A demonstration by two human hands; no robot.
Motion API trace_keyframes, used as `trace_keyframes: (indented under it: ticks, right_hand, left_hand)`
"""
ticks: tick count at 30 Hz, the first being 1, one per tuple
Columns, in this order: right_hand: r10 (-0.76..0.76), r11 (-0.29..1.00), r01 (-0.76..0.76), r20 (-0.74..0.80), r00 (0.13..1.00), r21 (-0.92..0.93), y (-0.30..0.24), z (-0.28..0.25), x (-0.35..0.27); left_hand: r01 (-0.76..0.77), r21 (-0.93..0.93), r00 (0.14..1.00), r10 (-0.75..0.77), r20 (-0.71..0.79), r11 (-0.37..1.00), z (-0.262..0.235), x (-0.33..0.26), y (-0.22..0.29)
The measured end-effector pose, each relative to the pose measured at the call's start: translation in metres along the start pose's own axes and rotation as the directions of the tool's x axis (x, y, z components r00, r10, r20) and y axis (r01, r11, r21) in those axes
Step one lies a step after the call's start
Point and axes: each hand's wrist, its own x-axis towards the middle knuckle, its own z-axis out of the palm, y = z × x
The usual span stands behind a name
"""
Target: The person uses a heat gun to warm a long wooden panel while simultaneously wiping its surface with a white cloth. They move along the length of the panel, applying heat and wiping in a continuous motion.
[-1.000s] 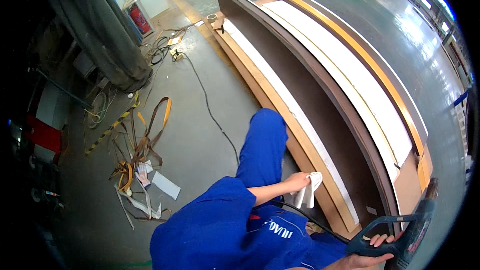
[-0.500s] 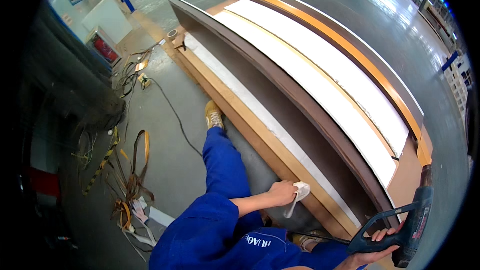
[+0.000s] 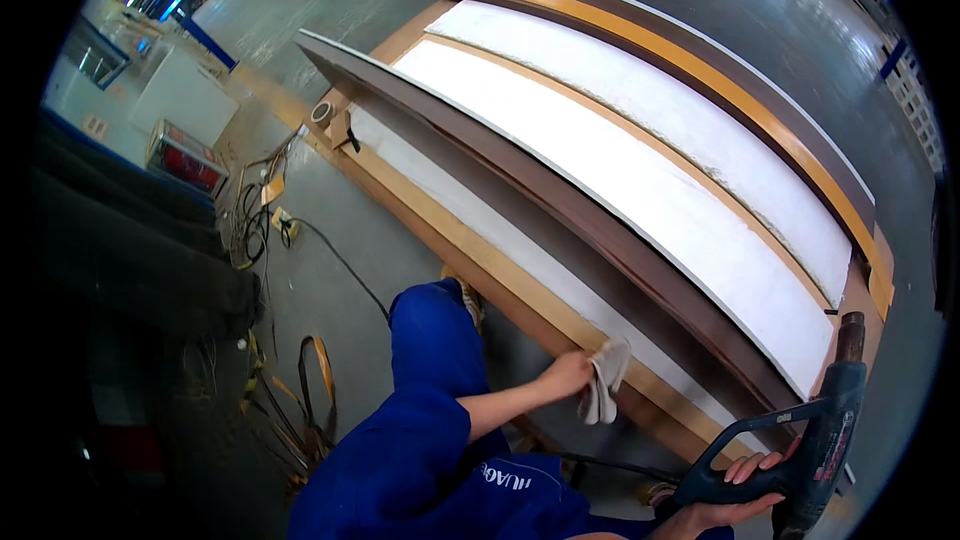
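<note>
My left hand (image 3: 566, 376) is closed around a white cloth glove (image 3: 607, 380), which hangs by the near long edge of a wooden-edged workbench (image 3: 520, 312). My right hand (image 3: 752, 480) grips the handle of a dark teal heat gun (image 3: 828, 430) at the lower right. The gun's dark nozzle (image 3: 851, 336) points up and away, close to the right end of the panels. Along the bench lies a long panel with a dark brown edge strip (image 3: 600, 225), tilted up on its near side. Its white face (image 3: 560, 162) is uppermost.
Beyond it are another white strip (image 3: 690, 130) and an orange-yellow edge strip (image 3: 680, 48). A tape roll (image 3: 322, 113) sits at the bench's far left end. A power strip (image 3: 284, 223), cables and discarded straps (image 3: 315, 390) lie on the floor. A dark curtain (image 3: 130, 230) hangs at left.
The view has shifted, and the panels appear lower and farther left. The glove in my left hand is spread wider and sits more over the bench edge. My right hand still holds the heat gun.
</note>
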Motion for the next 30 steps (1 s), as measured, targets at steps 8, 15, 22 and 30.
trace_keyframes:
  ticks: [8,15,22,30]
  right_hand:
    - [-0.13,0.988,0.132,-0.033,0.991,0.086,0.012,0.053,-0.031]
    - [-0.395,0.891,0.275,-0.321,0.86,-0.361,-0.011,0.105,-0.022]
    - [-0.654,0.578,0.285,-0.225,0.722,-0.765,-0.068,0.091,-0.039]
    - [-0.792,0.206,0.061,-0.129,0.597,-0.977,-0.074,0.104,-0.041]
  left_hand:
    - [0.064,-0.54,0.954,-0.211,-0.215,0.839,-0.201,0.024,0.009]
    - [-0.349,-0.15,0.641,0.119,-0.759,0.925,-0.552,0.049,-0.032]
    - [0.137,-0.197,0.331,-0.232,-0.915,0.971,-0.664,0.104,-0.131]
    - [0.295,-0.273,0.131,-0.321,-0.938,0.916,-0.735,0.122,-0.191]
